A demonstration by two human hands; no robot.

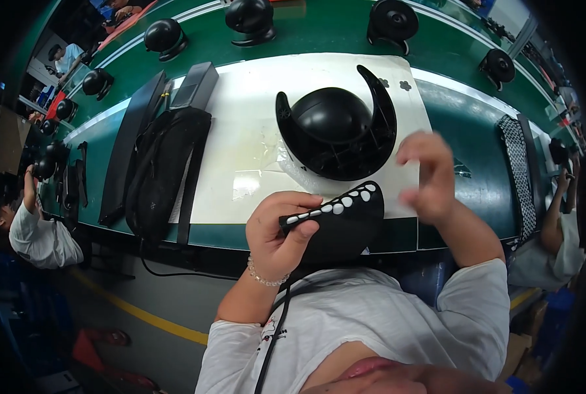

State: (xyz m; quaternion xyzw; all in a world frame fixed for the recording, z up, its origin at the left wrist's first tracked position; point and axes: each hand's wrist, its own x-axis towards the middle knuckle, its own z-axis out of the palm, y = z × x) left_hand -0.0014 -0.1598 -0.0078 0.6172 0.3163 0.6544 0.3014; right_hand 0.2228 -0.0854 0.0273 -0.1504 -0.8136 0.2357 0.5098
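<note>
I log left hand (274, 231) pinching dotted black panel (352, 226). Right hand (432, 177) blurred: fingers half-open, empty. Grey box (196, 85): contents unclear.

From my remote station I record a large white rectangular sheet (234, 111) on a green worktop (460, 125). At its left side I find a soft black fabric bundle (162, 171) and, beyond it, a dark grey oblong box (198, 85). I note glossy black rounded units (248, 16) spaced along the far side, a black-and-white patterned strip (517, 174) at right, and a yellow line (139, 313) on the grey floor (181, 295).
</note>
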